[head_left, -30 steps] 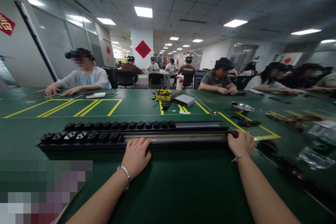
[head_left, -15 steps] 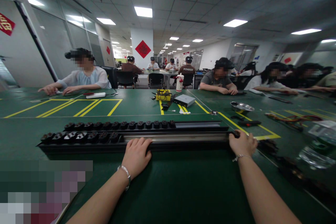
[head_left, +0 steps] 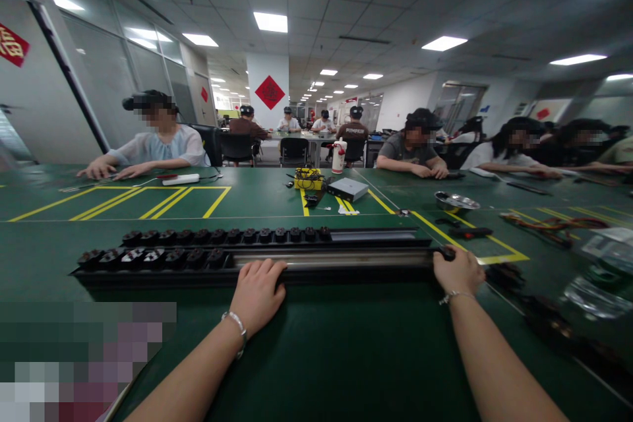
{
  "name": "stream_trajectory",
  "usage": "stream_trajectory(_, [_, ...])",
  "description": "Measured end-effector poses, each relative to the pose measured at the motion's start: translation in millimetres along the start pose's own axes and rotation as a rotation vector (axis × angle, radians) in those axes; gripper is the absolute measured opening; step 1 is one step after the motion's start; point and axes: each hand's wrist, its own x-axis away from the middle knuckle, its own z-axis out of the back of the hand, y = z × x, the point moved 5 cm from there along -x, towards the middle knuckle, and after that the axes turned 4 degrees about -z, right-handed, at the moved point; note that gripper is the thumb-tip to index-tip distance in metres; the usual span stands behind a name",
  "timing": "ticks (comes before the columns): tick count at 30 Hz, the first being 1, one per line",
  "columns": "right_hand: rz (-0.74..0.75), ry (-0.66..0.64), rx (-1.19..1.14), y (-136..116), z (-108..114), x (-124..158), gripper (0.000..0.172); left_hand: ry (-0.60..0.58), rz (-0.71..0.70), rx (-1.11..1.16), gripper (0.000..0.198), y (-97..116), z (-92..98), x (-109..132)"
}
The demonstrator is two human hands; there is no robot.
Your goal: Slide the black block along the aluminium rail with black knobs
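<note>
A long black track rail (head_left: 336,274) with a shiny metal channel lies across the table in front of me. Several round black socket modules (head_left: 175,257) sit in a row along its left part. My left hand (head_left: 260,293) is closed over the rail's near edge, just right of that row, fingers on the channel. At the rail's right end, my right hand (head_left: 459,271) pinches a black module (head_left: 448,252), partly hidden by the fingers. Directly behind lies a second rail (head_left: 376,235), also carrying a row of black modules on its left side.
On the green table (head_left: 346,356) stand a yellow box with cables (head_left: 307,179), a grey box (head_left: 347,189) and a metal bowl (head_left: 455,201). Dark parts (head_left: 548,316) and a clear plastic container (head_left: 601,280) are at the right. Co-workers sit across the table.
My right hand has shifted very slightly to the right with the module, while my left hand stays on the rail. The left co-worker's hand has moved a little.
</note>
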Motion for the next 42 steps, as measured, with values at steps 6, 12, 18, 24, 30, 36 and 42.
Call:
stream_trajectory(6, [-0.032,0.025,0.001,-2.8,4.7,1.4,0.035,0.005,0.002,0.003,0.034,0.2,0.6,0.1])
stream_trajectory(12, [-0.062,0.006,0.001,-2.2,7.0,0.7,0.034,0.007,0.002,0.011,0.033,0.2,0.5,0.0])
stream_trajectory(18, [-0.082,0.015,0.013,-0.6,10.4,1.3,0.034,-0.009,0.012,0.008,0.033,0.4,1.0,-0.1])
stream_trajectory(24, [-0.124,0.002,0.021,-0.5,12.5,2.8,0.038,-0.014,0.018,0.008,0.033,1.3,2.9,-0.2])
stream_trajectory(30, [-0.124,0.011,0.015,-1.0,13.8,4.0,0.037,-0.008,0.021,0.007,0.033,1.5,2.7,-0.4])
stream_trajectory(36, [-0.154,-0.013,0.042,-1.7,16.5,4.3,0.039,-0.005,0.014,-0.001,0.033,1.1,2.0,0.2])
stream_trajectory(42, [-0.196,0.009,0.007,0.3,20.3,5.5,0.04,0.001,0.022,-0.003,0.032,1.5,2.2,0.1])
